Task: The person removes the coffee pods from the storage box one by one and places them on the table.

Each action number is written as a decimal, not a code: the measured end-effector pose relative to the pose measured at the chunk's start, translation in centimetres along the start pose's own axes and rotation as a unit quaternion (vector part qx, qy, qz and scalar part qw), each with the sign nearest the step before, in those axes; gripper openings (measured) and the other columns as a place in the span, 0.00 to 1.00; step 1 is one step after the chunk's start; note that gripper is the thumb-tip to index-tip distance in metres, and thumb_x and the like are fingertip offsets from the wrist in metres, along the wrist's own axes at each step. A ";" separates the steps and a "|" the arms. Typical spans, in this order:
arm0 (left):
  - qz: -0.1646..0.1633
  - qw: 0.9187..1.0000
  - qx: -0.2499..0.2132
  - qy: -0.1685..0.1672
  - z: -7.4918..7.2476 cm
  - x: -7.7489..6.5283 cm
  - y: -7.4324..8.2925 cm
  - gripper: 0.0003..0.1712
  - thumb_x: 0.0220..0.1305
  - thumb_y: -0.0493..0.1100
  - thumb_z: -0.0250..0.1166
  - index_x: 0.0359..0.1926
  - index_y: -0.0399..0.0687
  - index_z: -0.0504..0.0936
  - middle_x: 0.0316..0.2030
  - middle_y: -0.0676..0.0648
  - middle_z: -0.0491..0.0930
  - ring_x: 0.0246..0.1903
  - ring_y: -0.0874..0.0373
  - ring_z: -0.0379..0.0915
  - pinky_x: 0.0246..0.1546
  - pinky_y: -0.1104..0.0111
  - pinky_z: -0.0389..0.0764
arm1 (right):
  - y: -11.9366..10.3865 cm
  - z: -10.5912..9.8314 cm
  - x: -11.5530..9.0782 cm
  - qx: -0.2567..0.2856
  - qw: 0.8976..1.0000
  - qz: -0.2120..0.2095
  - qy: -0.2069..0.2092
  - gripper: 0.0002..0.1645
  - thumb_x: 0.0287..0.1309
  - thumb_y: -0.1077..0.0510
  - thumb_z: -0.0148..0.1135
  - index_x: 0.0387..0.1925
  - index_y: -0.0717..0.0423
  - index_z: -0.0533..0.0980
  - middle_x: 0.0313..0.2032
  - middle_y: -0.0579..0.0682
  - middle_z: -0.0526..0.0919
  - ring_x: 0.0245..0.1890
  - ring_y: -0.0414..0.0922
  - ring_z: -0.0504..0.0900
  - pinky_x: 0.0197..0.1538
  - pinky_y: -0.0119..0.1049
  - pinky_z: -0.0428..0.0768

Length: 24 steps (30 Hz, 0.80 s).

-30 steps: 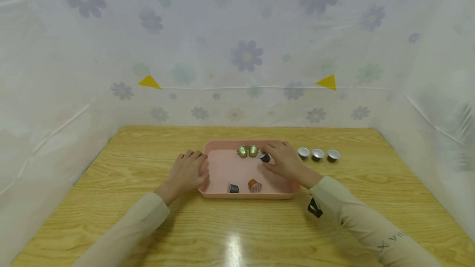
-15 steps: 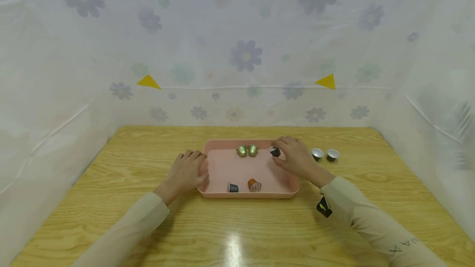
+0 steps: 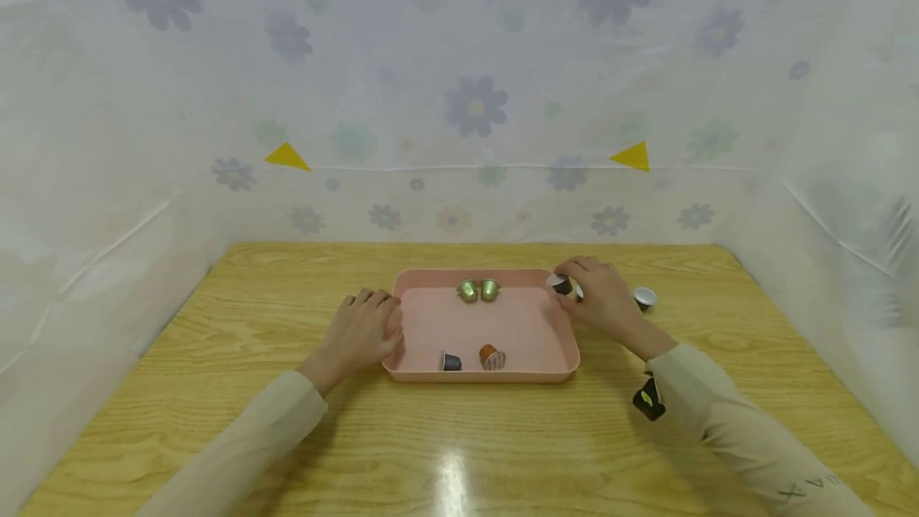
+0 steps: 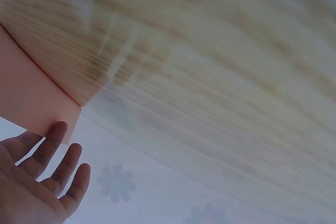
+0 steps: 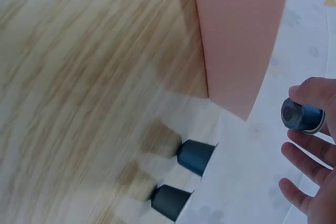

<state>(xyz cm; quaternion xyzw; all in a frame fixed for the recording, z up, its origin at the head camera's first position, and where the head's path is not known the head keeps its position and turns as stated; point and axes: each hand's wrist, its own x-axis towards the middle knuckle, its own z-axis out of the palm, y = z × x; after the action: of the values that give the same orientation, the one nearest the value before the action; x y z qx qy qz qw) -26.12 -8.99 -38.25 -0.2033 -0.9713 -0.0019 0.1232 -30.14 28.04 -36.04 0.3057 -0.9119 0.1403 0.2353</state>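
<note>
My left hand (image 3: 364,328) grips the left rim of the pink tray (image 3: 481,378). In the left wrist view, fingers (image 4: 55,140) lie along the tray's outer wall. With thumb and finger, my right hand (image 3: 599,297) pinches a dark coffee capsule (image 3: 560,285), held above the tray's back right corner. The right wrist view shows this capsule (image 5: 300,115) apart from the tray wall. Inside the tray, two gold-green capsules (image 3: 479,290) lie at the back. A dark capsule (image 3: 451,362) and an orange capsule (image 3: 491,357) lie by the front wall.
Right of the tray, two dark capsules stand on the wooden table (image 3: 459,429), silver lids up. One capsule (image 3: 644,298) shows fully in the head view; the other capsule (image 5: 196,156) is mostly behind my right hand there. Flowered sheeting (image 3: 477,106) surrounds the table.
My right hand has moved right with the dark capsule, from above the tray's inside to its right back corner. The hand now covers table capsules seen earlier. My left hand has stayed put.
</note>
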 end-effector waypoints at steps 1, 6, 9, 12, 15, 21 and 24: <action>0.000 1.000 -0.002 0.001 0.0 0.0 0.0 0.23 0.57 0.52 0.57 0.51 0.47 0.77 0.48 0.46 0.76 0.49 0.47 0.71 0.47 0.54 0.73 | 0.2 -0.1 -0.1 -0.001 1.000 0.001 0.004 0.19 0.45 0.55 0.69 0.40 0.57 0.77 0.39 0.53 0.80 0.37 0.51 0.77 0.39 0.51 0.73; 0.001 1.000 -0.008 0.007 0.2 0.0 -0.1 0.23 0.57 0.52 0.57 0.51 0.47 0.77 0.48 0.46 0.77 0.48 0.47 0.71 0.48 0.54 0.72 | 1.3 -0.2 -0.6 -0.003 1.000 0.004 0.026 0.20 0.41 0.59 0.70 0.40 0.59 0.77 0.38 0.54 0.80 0.37 0.52 0.78 0.38 0.52 0.73; 0.000 1.000 -0.007 0.005 0.2 0.0 -0.1 0.23 0.57 0.52 0.57 0.51 0.47 0.77 0.48 0.46 0.76 0.49 0.47 0.71 0.48 0.54 0.72 | 1.9 -0.3 -1.0 -0.003 0.999 0.007 0.037 0.21 0.39 0.60 0.71 0.40 0.59 0.77 0.38 0.55 0.80 0.37 0.52 0.78 0.37 0.53 0.74; 0.000 1.000 -0.007 0.003 0.1 0.0 -0.1 0.23 0.57 0.52 0.57 0.51 0.46 0.77 0.48 0.46 0.76 0.49 0.47 0.71 0.48 0.54 0.72 | 2.4 -0.4 -1.4 -0.006 0.999 0.015 0.042 0.21 0.39 0.61 0.71 0.39 0.60 0.76 0.37 0.55 0.80 0.36 0.53 0.77 0.36 0.53 0.74; 0.000 1.000 -0.007 0.002 0.1 0.0 -0.1 0.23 0.57 0.52 0.57 0.51 0.46 0.77 0.48 0.46 0.76 0.49 0.47 0.71 0.48 0.54 0.72 | 2.9 -0.6 -1.8 -0.010 0.999 0.025 0.043 0.21 0.39 0.62 0.70 0.40 0.60 0.76 0.37 0.56 0.80 0.36 0.53 0.77 0.35 0.53 0.73; 0.000 1.000 -0.009 0.002 0.0 -0.1 -0.1 0.23 0.57 0.52 0.57 0.51 0.46 0.76 0.48 0.46 0.76 0.49 0.47 0.70 0.48 0.54 0.72 | 3.8 -1.0 -2.5 -0.014 0.998 0.047 0.040 0.22 0.39 0.62 0.70 0.40 0.60 0.75 0.37 0.56 0.79 0.38 0.54 0.76 0.37 0.53 0.72; 0.000 1.000 -0.009 0.001 0.0 -0.1 -0.1 0.23 0.57 0.52 0.57 0.51 0.46 0.77 0.48 0.46 0.76 0.49 0.47 0.70 0.48 0.54 0.72 | 4.1 -1.3 -2.8 -0.021 0.997 0.056 0.042 0.22 0.38 0.63 0.70 0.40 0.60 0.75 0.36 0.56 0.80 0.37 0.54 0.76 0.36 0.53 0.73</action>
<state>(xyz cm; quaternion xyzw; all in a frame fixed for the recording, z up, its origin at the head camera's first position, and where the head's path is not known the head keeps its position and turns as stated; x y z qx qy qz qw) -26.07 -9.07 -38.26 -0.2047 -0.9711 -0.0109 0.1225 -30.31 33.15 -36.82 0.2431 -0.9195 0.1472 0.2715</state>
